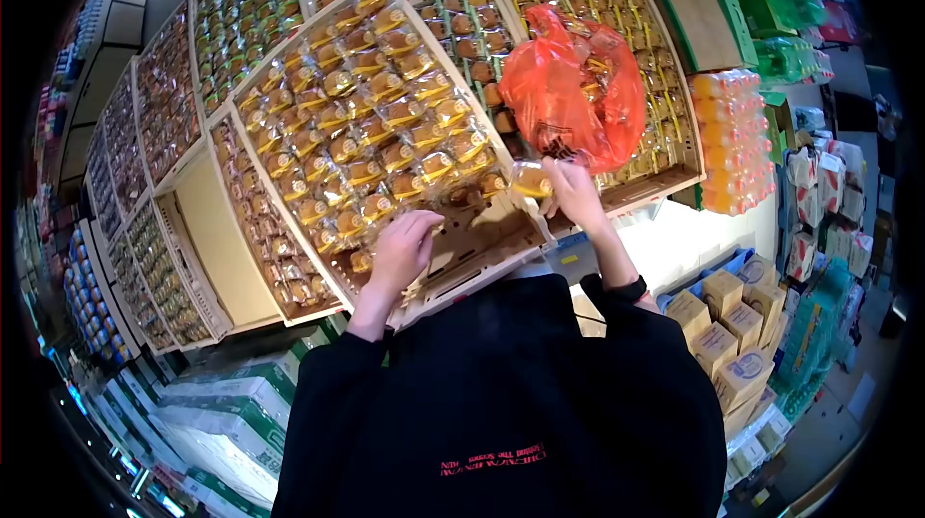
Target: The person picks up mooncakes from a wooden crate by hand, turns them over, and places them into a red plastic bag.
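Above the wooden tray's (pixel 482 234) near-right corner, my right hand (pixel 575 195) is pinching a clear-wrapped, brown bun (pixel 531 180), probably squashable, edgewise; my left hand's (pixel 400 253) grip I can't tell.

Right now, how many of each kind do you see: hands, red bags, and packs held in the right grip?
Hands, left hand and right hand: 2
Red bag: 1
Held pack: 1
Total: 4
Packs lying in the trays overlap too much to count, so they are left out.
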The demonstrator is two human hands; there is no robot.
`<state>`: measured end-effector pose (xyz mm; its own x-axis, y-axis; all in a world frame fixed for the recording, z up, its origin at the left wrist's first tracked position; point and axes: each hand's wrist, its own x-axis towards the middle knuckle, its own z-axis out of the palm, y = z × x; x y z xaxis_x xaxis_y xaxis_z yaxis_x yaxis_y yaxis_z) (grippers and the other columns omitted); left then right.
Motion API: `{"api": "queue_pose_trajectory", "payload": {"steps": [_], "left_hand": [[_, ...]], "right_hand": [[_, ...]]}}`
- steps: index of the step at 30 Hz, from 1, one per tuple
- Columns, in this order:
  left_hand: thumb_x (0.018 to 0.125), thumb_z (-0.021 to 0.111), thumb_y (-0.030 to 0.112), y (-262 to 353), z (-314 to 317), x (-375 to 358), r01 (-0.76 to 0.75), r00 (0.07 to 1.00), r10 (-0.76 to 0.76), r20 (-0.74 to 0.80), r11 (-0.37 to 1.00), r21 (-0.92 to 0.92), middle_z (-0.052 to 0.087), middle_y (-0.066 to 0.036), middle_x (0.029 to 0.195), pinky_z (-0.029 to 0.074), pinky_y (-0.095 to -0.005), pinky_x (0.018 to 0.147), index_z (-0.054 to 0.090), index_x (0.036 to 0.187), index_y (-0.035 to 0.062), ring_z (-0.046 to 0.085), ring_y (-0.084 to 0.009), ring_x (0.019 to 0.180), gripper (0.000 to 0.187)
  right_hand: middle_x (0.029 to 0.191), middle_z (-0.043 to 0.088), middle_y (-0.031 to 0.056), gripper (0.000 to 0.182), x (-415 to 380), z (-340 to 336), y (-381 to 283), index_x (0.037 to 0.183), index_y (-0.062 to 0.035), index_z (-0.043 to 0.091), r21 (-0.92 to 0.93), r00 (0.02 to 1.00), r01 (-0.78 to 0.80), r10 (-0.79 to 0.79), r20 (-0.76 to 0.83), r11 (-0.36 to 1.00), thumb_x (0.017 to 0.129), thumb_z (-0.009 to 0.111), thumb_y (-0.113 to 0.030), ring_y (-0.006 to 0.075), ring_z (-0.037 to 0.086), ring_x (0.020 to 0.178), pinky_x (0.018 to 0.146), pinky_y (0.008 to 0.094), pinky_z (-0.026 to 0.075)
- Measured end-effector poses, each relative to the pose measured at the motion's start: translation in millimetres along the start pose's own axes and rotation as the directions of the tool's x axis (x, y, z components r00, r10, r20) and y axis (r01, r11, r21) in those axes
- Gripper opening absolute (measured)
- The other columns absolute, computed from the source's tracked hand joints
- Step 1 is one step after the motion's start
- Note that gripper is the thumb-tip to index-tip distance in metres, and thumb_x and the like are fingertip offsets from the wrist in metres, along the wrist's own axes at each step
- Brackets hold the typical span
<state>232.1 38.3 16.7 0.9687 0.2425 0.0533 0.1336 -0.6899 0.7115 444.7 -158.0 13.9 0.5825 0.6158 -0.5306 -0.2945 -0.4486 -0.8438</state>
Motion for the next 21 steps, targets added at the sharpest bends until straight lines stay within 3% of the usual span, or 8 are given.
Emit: {"api": "queue_pose_trajectory", "payload": {"steps": [8, 10, 13, 15, 17, 18, 19, 21], "left_hand": [[0.075, 0.056, 0.003, -17, 33, -35, 0.058, 0.986, -0.057, 0.155, 0.998, -0.007, 0.056, -0.007, 0.1, 0.047, -0.0357, 0.078, 0.056, 0.097, 0.0067, 0.055, -0.0271, 0.093, 0.022], [0.075, 0.056, 0.003, -16, 36, -36, 0.076, 0.982, -0.075, 0.174, 0.997, 0.003, 0.055, -0.009, 0.104, 0.046, -0.0362, 0.082, 0.055, 0.099, 0.0058, 0.054, -0.0284, 0.097, 0.024], [0.075, 0.057, 0.005, -15, 40, -32, 0.086, 0.974, -0.09, 0.21, 0.996, 0.03, 0.051, -0.011, 0.114, 0.043, -0.0378, 0.089, 0.053, 0.104, 0.0056, 0.049, -0.0306, 0.106, 0.03], [0.074, 0.058, 0.005, -15, 47, -27, 0.074, 0.971, -0.081, 0.224, 0.996, 0.039, 0.049, -0.011, 0.12, 0.041, -0.039, 0.092, 0.053, 0.107, 0.0061, 0.047, -0.0315, 0.11, 0.034], [0.072, 0.06, 0.007, -13, 57, -21, -0.034, 0.973, -0.006, 0.231, 0.985, 0.167, 0.042, -0.011, 0.13, 0.036, -0.0416, 0.098, 0.051, 0.111, 0.0072, 0.039, -0.0328, 0.119, 0.04], [0.071, 0.06, 0.009, -18, 66, -20, -0.072, 0.961, 0.014, 0.275, 0.977, 0.199, 0.037, -0.01, 0.135, 0.032, -0.0445, 0.101, 0.05, 0.113, 0.0078, 0.033, -0.0321, 0.125, 0.043], [0.071, 0.06, 0.009, -19, 72, -16, -0.09, 0.962, 0.036, 0.271, 0.978, 0.19, 0.037, -0.01, 0.135, 0.032, -0.0445, 0.101, 0.05, 0.113, 0.0078, 0.033, -0.0321, 0.125, 0.043], [0.071, 0.06, 0.01, -18, 84, -12, -0.066, 0.942, -0.04, 0.332, 0.951, 0.301, 0.037, -0.01, 0.135, 0.03, -0.0465, 0.102, 0.051, 0.112, 0.008, 0.031, -0.0317, 0.126, 0.043]], "right_hand": [[0.078, 0.062, 0.0135, 0.022, 23, 80, 64, 0.103, 0.004, 0.055, -0.268, 0.977, 0.166, -0.12, 0.178, 0.949, 0.09, 0.047, -0.012, 0.0174, 0.064, 0.062, 0.054, 0.0289, 0.051], [0.079, 0.059, 0.0109, 0.016, 49, 97, 101, 0.101, 0.0045, 0.053, -0.022, 0.989, -0.085, 0.087, 0.116, 0.996, 0.089, 0.045, -0.003, 0.0176, 0.062, 0.066, 0.06, 0.0269, 0.053], [0.082, 0.056, 0.0113, 0.01, 56, 110, 116, 0.093, 0.0043, 0.053, 0.125, 0.983, -0.172, 0.178, -0.04, 0.977, 0.088, 0.047, -0.001, 0.0173, 0.061, 0.067, 0.062, 0.0281, 0.054], [0.083, 0.059, 0.0152, 0.012, 49, 111, 121, 0.094, 0.0031, 0.053, 0.17, 0.987, -0.122, 0.138, -0.084, 0.978, 0.086, 0.048, -0.005, 0.0222, 0.065, 0.068, 0.056, 0.0299, 0.053], [0.086, 0.057, 0.0137, 0.01, 34, 109, 117, 0.093, 0.0018, 0.053, -0.051, 0.991, 0.034, -0.04, -0.13, 0.998, 0.086, 0.049, -0.004, 0.0227, 0.064, 0.071, 0.057, 0.0316, 0.054], [0.087, 0.055, 0.0122, 0.008, 45, 114, 155, 0.091, -0.0001, 0.052, 0.338, 0.985, -0.101, 0.143, -0.102, 0.936, 0.085, 0.052, -0.005, 0.0233, 0.063, 0.073, 0.058, 0.0334, 0.054], [0.086, 0.055, 0.0128, 0.008, 39, 113, 161, 0.09, -0.0005, 0.053, -0.164, 0.977, 0.134, -0.158, -0.144, 0.977, 0.083, 0.054, -0.006, 0.0213, 0.063, 0.072, 0.056, 0.033, 0.053], [0.086, 0.056, 0.0142, 0.015, 54, 107, 198, 0.095, -0.0006, 0.053, -0.517, 0.814, 0.488, -0.58, -0.02, 0.703, 0.082, 0.055, -0.008, 0.0188, 0.062, 0.07, 0.056, 0.0318, 0.052]]}}
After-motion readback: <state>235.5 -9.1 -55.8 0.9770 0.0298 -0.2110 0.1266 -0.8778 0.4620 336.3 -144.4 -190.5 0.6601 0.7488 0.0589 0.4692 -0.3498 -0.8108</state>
